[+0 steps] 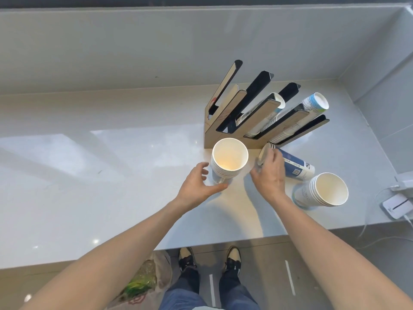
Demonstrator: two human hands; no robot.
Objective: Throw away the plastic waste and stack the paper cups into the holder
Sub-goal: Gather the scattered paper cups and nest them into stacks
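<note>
An upright stack of white paper cups (230, 158) stands on the counter in front of the cup holder (211, 133). My left hand (197, 186) is at its base, fingers spread and curled around it without closing. A second stack in a blue printed sleeve (296, 166) lies on its side to the right. My right hand (269, 175) rests palm down over its rim end, thumb and fingers closed around it. A third stack in clear plastic wrap (327, 190) leans at the right. Two of the holder's slanted slots hold cups (315, 104).
A white device with cables (397, 206) sits at the counter's right edge. The grey wall corner closes in behind and to the right of the holder. A plastic bag with green contents (143, 280) lies on the floor by my feet, below the counter's front edge.
</note>
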